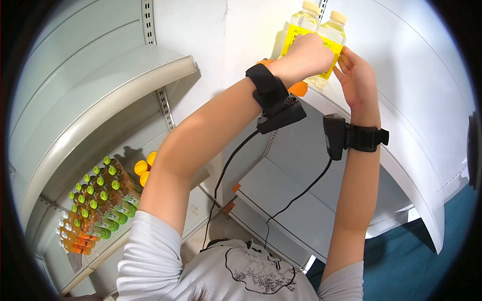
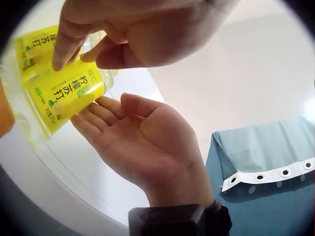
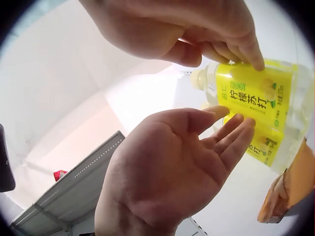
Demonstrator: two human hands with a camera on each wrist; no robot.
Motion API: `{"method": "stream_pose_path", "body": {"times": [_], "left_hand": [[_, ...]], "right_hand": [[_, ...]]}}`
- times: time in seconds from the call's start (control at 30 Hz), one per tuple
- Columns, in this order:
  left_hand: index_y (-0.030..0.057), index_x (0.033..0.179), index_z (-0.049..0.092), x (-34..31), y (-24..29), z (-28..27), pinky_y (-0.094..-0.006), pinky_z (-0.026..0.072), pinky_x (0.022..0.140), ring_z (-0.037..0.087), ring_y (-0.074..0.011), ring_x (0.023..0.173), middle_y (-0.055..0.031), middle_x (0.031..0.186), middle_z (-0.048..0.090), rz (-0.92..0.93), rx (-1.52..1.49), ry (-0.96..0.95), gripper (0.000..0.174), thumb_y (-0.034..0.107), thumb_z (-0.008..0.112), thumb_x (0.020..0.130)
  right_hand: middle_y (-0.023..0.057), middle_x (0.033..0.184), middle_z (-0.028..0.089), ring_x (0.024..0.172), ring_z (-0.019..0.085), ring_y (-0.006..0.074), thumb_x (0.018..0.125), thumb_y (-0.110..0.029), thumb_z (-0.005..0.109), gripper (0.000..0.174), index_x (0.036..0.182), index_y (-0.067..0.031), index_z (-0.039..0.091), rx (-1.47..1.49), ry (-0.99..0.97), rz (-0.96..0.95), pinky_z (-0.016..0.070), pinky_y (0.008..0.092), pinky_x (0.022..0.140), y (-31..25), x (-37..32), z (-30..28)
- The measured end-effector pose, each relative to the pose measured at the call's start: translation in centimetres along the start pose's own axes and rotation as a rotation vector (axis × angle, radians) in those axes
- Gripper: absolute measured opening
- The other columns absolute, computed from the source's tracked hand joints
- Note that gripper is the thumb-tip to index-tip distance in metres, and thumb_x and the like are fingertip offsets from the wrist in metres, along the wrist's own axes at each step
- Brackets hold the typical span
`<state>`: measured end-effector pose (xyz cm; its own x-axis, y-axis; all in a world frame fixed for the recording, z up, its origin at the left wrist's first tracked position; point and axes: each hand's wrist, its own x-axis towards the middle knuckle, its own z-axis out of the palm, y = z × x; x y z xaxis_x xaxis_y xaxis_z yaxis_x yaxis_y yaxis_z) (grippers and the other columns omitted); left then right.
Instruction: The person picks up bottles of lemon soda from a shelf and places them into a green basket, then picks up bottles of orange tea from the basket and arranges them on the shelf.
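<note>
Two clear bottles with yellow lemon-soda labels and pale yellow caps, the left bottle (image 1: 304,21) and the right bottle (image 1: 335,34), stand side by side against the white shelf wall. My left hand (image 1: 309,55) reaches in front of them; in the right wrist view its outstretched fingers lie against the yellow labels (image 3: 256,93). On the bottles' right side is my right hand (image 1: 359,80), palm turned inward and fingers extended, fingertips right at the right bottle. Parts of both labels are hidden behind my left hand in the head view.
An orange piece (image 1: 298,89) sits by the shelf edge under the bottles. Lower left, a shelf carries rows of green-capped bottles (image 1: 103,195), white-capped orange drinks (image 1: 75,238) and yellow caps (image 1: 143,167). Cables (image 1: 296,198) hang from both wrist cameras. A teal curtain (image 2: 266,147) hangs at right.
</note>
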<state>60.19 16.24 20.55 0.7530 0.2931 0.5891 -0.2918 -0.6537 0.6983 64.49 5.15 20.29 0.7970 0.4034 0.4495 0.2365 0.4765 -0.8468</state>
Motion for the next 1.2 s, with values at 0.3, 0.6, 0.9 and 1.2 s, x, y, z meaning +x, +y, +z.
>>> {"method": "stream_pose_path", "body": {"times": [0.3, 0.6, 0.9, 1.2], "left_hand": [[-0.0099, 0.085, 0.056, -0.1, -0.6, 0.4, -0.0368, 0.0439, 0.071, 0.054, -0.0374, 0.081, -0.0277, 0.085, 0.055, 0.051, 0.02, 0.012, 0.032, 0.013, 0.044, 0.067], [-0.0107, 0.088, 0.054, -1.6, -2.4, 0.8, -0.0346, 0.0434, 0.069, 0.054, -0.0319, 0.083, -0.0246, 0.089, 0.055, -0.012, -0.171, -0.049, 0.029, 0.006, 0.039, 0.069], [0.0015, 0.104, 0.05, -13.4, -5.5, -0.7, -0.0316, 0.0422, 0.078, 0.051, -0.0175, 0.087, -0.0078, 0.092, 0.053, -0.388, -0.908, 0.305, 0.029, 0.018, 0.046, 0.08], [0.0064, 0.086, 0.053, -40.6, -18.0, -0.9, -0.0263, 0.0421, 0.064, 0.05, -0.0141, 0.07, -0.0028, 0.074, 0.053, -0.759, -1.227, 0.999, 0.018, 0.015, 0.047, 0.072]], "right_hand": [[0.0159, 0.123, 0.035, 0.118, 0.029, 0.022, 0.084, -0.015, 0.038, 0.043, 0.12, 0.0078, 0.029, 0.043, -0.035, -0.048, 0.0235, 0.0374, 0.097, 0.8, -1.0, 0.1], [0.0182, 0.127, 0.029, 0.121, 0.023, 0.0241, 0.085, -0.017, 0.038, 0.046, 0.121, 0.0088, 0.027, 0.164, -0.074, -0.019, 0.0207, 0.0369, 0.099, 1.9, -1.0, -0.9], [0.0191, 0.122, 0.037, 0.114, 0.037, 0.0259, 0.085, -0.019, 0.039, 0.042, 0.117, 0.0077, 0.036, 0.484, -0.178, 0.064, 0.0292, 0.0342, 0.095, 3.0, -7.6, -1.8], [0.0198, 0.115, 0.044, 0.108, 0.043, 0.0266, 0.086, -0.022, 0.034, 0.041, 0.113, 0.0075, 0.039, 0.557, -0.515, 0.61, 0.0344, 0.0357, 0.091, 13.1, -14.5, -1.3]]}}
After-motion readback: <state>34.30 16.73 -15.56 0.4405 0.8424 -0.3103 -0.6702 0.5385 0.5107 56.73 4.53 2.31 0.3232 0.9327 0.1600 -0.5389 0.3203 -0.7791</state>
